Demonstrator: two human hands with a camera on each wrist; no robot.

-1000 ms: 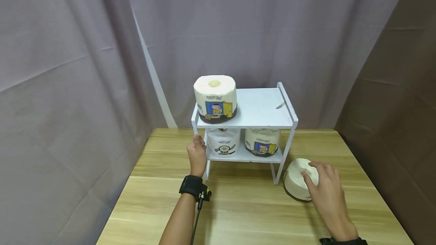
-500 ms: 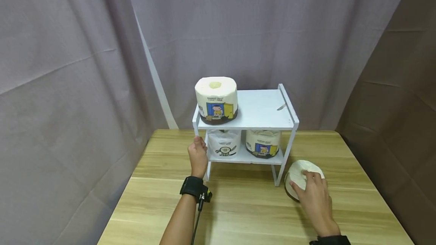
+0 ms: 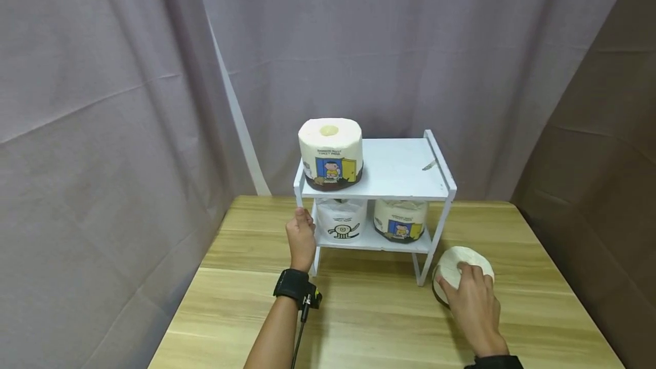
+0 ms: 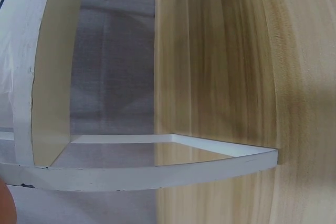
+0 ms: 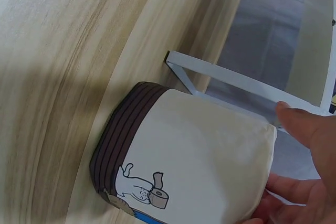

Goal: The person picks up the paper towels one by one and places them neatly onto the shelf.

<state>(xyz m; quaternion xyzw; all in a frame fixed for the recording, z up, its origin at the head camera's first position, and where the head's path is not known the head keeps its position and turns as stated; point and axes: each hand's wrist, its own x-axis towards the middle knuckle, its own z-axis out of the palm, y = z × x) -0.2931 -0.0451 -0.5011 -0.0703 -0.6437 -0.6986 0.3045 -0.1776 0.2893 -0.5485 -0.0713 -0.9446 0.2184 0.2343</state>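
My left hand [image 3: 301,238] grips the left upright of a small white two-tier rack [image 3: 400,172]; only a fingertip shows at the left wrist view's lower left. To the right of the rack, my right hand [image 3: 474,303] is at a wrapped toilet paper roll [image 3: 453,257]. Its fingers curl over the roll's top at the centre hole, and the thumb lies by the rim. The right wrist view shows this roll's dark striped base and a cat drawing on its wrapper [image 5: 194,145]. Whether the roll touches the table cannot be told.
Another toilet paper roll [image 3: 330,155] stands upright on the rack's top tier, at the left. A white-wrapped roll [image 3: 340,221] and a cartoon-printed roll [image 3: 401,222] stand on the lower tier. Grey curtains [image 3: 389,44] hang behind the wooden table [image 3: 369,323].
My right hand has shifted left over the roll, its fingers now at the centre hole where the thumb was. My left hand keeps its grip on the rack; the view has moved slightly.
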